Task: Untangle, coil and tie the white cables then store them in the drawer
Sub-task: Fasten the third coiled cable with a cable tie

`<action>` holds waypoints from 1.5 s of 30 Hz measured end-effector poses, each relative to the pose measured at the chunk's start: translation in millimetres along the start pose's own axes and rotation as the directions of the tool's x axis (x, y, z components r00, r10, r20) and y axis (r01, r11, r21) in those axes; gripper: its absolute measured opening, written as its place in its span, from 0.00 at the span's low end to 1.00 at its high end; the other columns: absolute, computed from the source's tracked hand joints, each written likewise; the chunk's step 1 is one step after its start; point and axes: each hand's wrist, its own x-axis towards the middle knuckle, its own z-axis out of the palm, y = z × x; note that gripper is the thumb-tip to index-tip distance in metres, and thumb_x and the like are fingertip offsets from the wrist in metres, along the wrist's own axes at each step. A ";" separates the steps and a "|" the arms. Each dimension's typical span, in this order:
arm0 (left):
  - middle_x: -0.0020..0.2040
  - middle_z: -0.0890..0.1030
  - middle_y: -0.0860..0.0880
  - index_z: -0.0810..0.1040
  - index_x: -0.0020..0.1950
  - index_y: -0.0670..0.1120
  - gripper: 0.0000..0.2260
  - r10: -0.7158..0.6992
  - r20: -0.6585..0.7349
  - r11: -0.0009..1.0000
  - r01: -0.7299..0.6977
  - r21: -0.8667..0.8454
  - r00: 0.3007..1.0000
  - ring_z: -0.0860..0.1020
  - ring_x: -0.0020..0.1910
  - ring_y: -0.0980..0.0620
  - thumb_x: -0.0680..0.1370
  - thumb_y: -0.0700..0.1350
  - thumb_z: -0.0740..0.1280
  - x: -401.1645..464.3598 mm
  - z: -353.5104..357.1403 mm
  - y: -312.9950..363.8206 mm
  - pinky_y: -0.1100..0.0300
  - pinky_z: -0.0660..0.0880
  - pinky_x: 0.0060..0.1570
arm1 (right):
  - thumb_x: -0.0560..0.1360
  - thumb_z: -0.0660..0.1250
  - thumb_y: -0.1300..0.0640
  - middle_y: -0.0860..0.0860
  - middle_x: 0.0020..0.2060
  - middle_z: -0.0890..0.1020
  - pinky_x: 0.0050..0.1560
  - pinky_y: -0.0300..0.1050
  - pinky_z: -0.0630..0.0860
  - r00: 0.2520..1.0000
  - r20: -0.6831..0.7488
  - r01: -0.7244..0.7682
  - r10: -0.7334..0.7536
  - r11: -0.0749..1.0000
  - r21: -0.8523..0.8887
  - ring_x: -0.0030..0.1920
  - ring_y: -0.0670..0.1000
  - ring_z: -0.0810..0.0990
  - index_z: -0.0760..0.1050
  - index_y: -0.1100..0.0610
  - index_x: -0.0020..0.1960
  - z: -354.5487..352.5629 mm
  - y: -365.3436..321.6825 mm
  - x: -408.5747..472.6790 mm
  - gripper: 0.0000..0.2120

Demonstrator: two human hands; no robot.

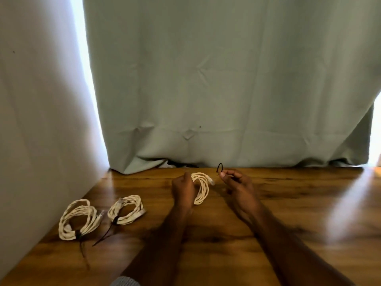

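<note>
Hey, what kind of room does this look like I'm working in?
Probably a room at home: a wooden table pushed against a pale green curtain with daylight at its edges, a plain wall on the left, and coiled white cables lying on it.

Two tied white coils (77, 219) (126, 209) lay at eight o'clock — a third coil (201, 187), untied, stood upright at centre.

A single head-worn wide-angle camera looks forward and down from the person's own seat, over both forearms toward the table (288, 203) edge where the curtain (226, 79) hangs. The hands sit near the middle of the frame (close, at arm's reach), the wall (41, 120) runs along the left, bent by the lens. With only this one view, nothing is shared.
</note>
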 end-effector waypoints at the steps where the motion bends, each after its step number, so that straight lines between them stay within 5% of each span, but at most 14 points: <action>1: 0.32 0.78 0.42 0.77 0.32 0.41 0.15 0.001 0.030 1.000 -0.002 0.010 1.000 0.76 0.32 0.45 0.78 0.44 0.64 -1.1 1.3 -1.4 0.54 0.69 0.32 | 0.69 0.75 0.58 0.51 0.47 0.86 0.49 0.47 0.77 1.000 0.012 0.023 -0.023 1.000 0.019 0.51 0.54 0.82 0.85 0.56 0.46 4.4 -0.3 -0.2 0.06; 5: 0.33 0.79 0.45 0.80 0.39 0.41 0.11 0.017 0.204 1.000 -0.017 0.003 0.979 0.73 0.27 0.51 0.79 0.41 0.63 -14.3 4.7 2.2 0.65 0.64 0.23 | 0.66 0.76 0.59 0.47 0.47 0.86 0.50 0.46 0.78 0.992 0.050 0.118 -0.118 0.993 0.015 0.51 0.51 0.83 0.86 0.55 0.42 18.5 2.1 0.0 0.05; 8: 0.34 0.81 0.49 0.84 0.48 0.42 0.10 0.073 0.345 0.996 -0.089 0.030 0.936 0.74 0.26 0.57 0.80 0.40 0.63 -24.0 1.9 10.2 0.68 0.65 0.21 | 0.67 0.76 0.61 0.54 0.45 0.86 0.51 0.52 0.80 0.991 0.036 0.125 -0.127 0.990 0.058 0.47 0.54 0.84 0.86 0.56 0.42 18.0 4.3 -0.1 0.05; 12: 0.36 0.81 0.47 0.84 0.44 0.47 0.10 0.051 0.463 0.992 -0.097 0.076 0.885 0.76 0.30 0.53 0.80 0.47 0.66 -25.3 -2.7 10.9 0.67 0.63 0.23 | 0.69 0.75 0.60 0.65 0.48 0.85 0.54 0.60 0.80 0.996 0.011 0.087 -0.088 0.994 0.073 0.47 0.63 0.84 0.84 0.61 0.49 13.0 4.3 -0.9 0.09; 16: 0.32 0.81 0.49 0.83 0.43 0.46 0.09 0.038 0.508 0.999 -0.051 0.012 0.861 0.75 0.25 0.58 0.80 0.47 0.68 -29.6 -6.0 13.8 0.69 0.62 0.22 | 0.70 0.74 0.60 0.64 0.46 0.86 0.51 0.55 0.82 0.997 0.003 0.078 -0.078 0.996 0.044 0.44 0.60 0.84 0.84 0.61 0.49 15.5 0.9 -6.2 0.09; 24: 0.29 0.81 0.50 0.83 0.46 0.39 0.05 0.050 0.493 0.998 -0.025 -0.059 0.869 0.75 0.24 0.58 0.78 0.39 0.68 -30.8 -8.5 17.8 0.70 0.67 0.22 | 0.78 0.69 0.62 0.60 0.45 0.86 0.53 0.59 0.80 0.994 0.072 0.082 -0.078 0.995 -0.058 0.46 0.59 0.83 0.85 0.56 0.46 17.0 -3.0 -7.9 0.06; 30: 0.37 0.84 0.46 0.86 0.42 0.43 0.06 0.093 0.470 0.996 -0.079 -0.051 0.878 0.81 0.38 0.51 0.76 0.38 0.70 -24.8 -7.1 13.8 0.59 0.76 0.40 | 0.79 0.69 0.61 0.49 0.42 0.87 0.45 0.33 0.77 0.975 0.158 0.207 -0.158 0.905 -0.370 0.46 0.46 0.84 0.85 0.54 0.48 11.0 -20.6 -4.1 0.06; 34: 0.37 0.84 0.44 0.86 0.39 0.43 0.07 0.114 0.463 0.993 -0.111 -0.034 0.879 0.80 0.39 0.48 0.76 0.37 0.70 -21.2 -7.4 12.2 0.55 0.75 0.42 | 0.80 0.69 0.59 0.49 0.43 0.87 0.46 0.36 0.78 0.969 0.214 0.215 -0.123 0.849 -0.484 0.47 0.47 0.85 0.85 0.53 0.50 7.9 -21.8 -4.0 0.05; 37: 0.38 0.84 0.43 0.86 0.39 0.43 0.07 0.128 0.449 0.991 -0.134 -0.018 0.884 0.80 0.40 0.48 0.75 0.37 0.70 -18.8 -8.0 11.5 0.54 0.76 0.44 | 0.80 0.68 0.61 0.52 0.43 0.87 0.48 0.38 0.79 0.966 0.238 0.207 -0.104 0.862 -0.462 0.47 0.48 0.84 0.84 0.57 0.50 9.9 -26.5 -4.7 0.05; 41: 0.38 0.84 0.45 0.86 0.43 0.41 0.05 0.098 0.424 0.995 -0.101 -0.015 0.900 0.81 0.38 0.50 0.76 0.39 0.70 -16.8 -8.4 10.9 0.57 0.77 0.40 | 0.81 0.66 0.61 0.44 0.38 0.83 0.40 0.28 0.72 0.969 0.228 0.200 -0.100 0.859 -0.472 0.37 0.34 0.78 0.82 0.57 0.49 12.2 -33.3 -6.6 0.05; 45: 0.37 0.84 0.46 0.85 0.43 0.44 0.06 0.037 0.318 0.999 -0.022 -0.049 0.947 0.80 0.36 0.49 0.77 0.40 0.69 -15.7 -3.7 7.9 0.58 0.75 0.37 | 0.81 0.66 0.62 0.50 0.41 0.84 0.40 0.30 0.74 0.979 0.142 0.196 -0.149 0.885 -0.422 0.37 0.35 0.79 0.81 0.59 0.51 14.6 -31.7 -9.1 0.05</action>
